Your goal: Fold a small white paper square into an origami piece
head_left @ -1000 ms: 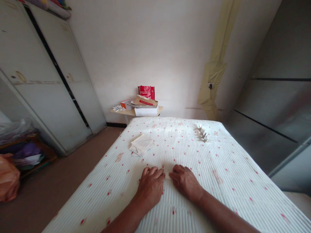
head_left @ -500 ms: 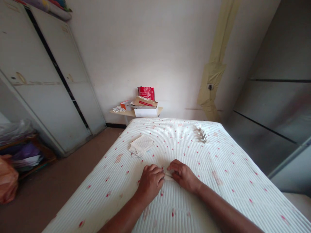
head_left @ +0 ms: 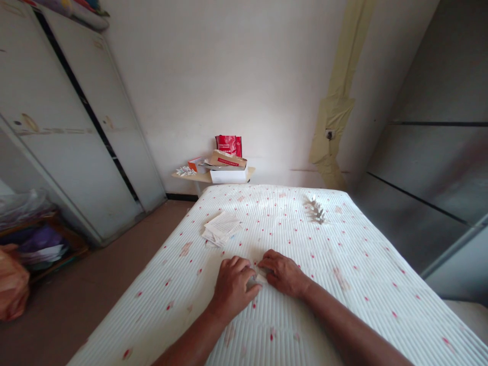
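On the bed (head_left: 316, 325), a small piece of paper (head_left: 261, 276) is framed between the left hand (head_left: 232, 284) and the right hand (head_left: 284, 273), both curled; whether it is pinched by either cannot be told. Farther off, printed sheets (head_left: 221, 226) are piled at left, folded paper pieces (head_left: 317, 212) lined up at right.

Off-white paper (head_left: 261, 277), red-flecked white cover (head_left: 274, 234)

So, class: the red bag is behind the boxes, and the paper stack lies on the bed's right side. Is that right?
Not quite: the paper stack lies on the left side of the bed, as the head view shows. The red bag is behind the boxes.
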The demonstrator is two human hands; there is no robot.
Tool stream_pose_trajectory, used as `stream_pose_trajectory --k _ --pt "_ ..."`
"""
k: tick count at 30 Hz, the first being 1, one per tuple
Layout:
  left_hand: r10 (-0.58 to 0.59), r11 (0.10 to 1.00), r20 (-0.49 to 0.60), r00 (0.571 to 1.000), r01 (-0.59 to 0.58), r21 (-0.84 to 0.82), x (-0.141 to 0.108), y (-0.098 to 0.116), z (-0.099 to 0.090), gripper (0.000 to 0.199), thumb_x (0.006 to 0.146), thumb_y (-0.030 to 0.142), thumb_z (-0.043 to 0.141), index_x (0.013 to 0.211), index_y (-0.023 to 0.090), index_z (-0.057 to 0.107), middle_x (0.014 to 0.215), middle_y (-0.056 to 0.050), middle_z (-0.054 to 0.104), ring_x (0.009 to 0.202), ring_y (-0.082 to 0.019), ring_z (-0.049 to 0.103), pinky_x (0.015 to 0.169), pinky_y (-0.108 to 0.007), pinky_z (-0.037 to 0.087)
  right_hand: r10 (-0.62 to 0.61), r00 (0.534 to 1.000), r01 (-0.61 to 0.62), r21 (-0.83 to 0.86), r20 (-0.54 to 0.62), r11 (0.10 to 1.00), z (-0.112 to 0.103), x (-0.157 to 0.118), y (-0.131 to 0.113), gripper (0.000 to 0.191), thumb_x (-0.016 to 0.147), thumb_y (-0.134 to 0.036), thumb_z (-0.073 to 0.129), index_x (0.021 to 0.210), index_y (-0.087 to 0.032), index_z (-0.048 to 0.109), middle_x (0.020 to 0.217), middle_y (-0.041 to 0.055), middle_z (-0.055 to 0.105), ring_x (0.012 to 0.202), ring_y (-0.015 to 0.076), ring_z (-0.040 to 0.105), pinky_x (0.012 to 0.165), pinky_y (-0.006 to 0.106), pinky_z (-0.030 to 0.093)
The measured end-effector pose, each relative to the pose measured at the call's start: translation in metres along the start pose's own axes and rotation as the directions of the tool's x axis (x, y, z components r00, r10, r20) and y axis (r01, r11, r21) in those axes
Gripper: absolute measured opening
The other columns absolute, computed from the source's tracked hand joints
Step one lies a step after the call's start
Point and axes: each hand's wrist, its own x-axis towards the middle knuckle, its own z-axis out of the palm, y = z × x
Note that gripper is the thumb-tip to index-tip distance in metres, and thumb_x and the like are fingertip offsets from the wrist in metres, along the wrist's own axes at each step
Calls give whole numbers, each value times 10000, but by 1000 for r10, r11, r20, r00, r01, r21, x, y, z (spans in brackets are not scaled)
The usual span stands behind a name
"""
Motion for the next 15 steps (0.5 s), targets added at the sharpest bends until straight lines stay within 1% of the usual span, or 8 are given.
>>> stream_pose_trajectory --k 2,4,6,9,11,15 --pt "-21 1000 -1 1000 21 10 1 0 0 119 680 257 663 792 221 645 871 -24 603 886 -202 487 800 -360 331 -7 1000 7 -16 0 1000 -1 0 -1 344 707 -83 469 1003 -193 605 974 48 545 912 149 530 803 245 404" --pt "-19 1000 -5 1000 19 17 1 0 1 105 690 225 650 795 221 642 882 -22 601 890 -197 488 803 -355 332 -7 1000 7 -26 -1 1000 -2 0 -3 283 706 -89 477 935 -180 615 923 44 548 884 150 528 777 242 403" --pt "9 1000 -9 1000 -9 17 2 -1 1 96 704 192 626 794 220 640 894 -23 597 897 -192 486 807 -354 332 1 1000 -1 -26 6 1000 -3 -1 -7 236 705 -95 486 885 -173 616 877 38 551 844 147 528 746 236 400" --pt "54 998 -26 998 -53 17 1 -1 2 123 732 141 570 795 218 643 898 -31 591 897 -186 483 808 -356 333 43 999 -42 -27 21 999 -5 -3 -12 206 704 -109 501 863 -176 614 854 32 556 815 145 531 721 233 392" --pt "66 998 -33 997 -66 16 1 -1 3 154 745 118 540 797 217 646 874 -33 589 878 -182 481 795 -352 336 77 997 -76 -27 25 997 -5 -3 -13 220 700 -127 516 892 -182 609 861 30 555 813 147 534 708 229 389" --pt "71 997 -30 997 -70 34 -3 1 3 180 760 94 504 745 208 642 780 -29 570 821 -177 479 747 -339 339 97 995 -98 18 35 995 -4 -2 -9 363 688 -149 557 1040 -234 581 948 20 537 800 134 545 687 215 390"
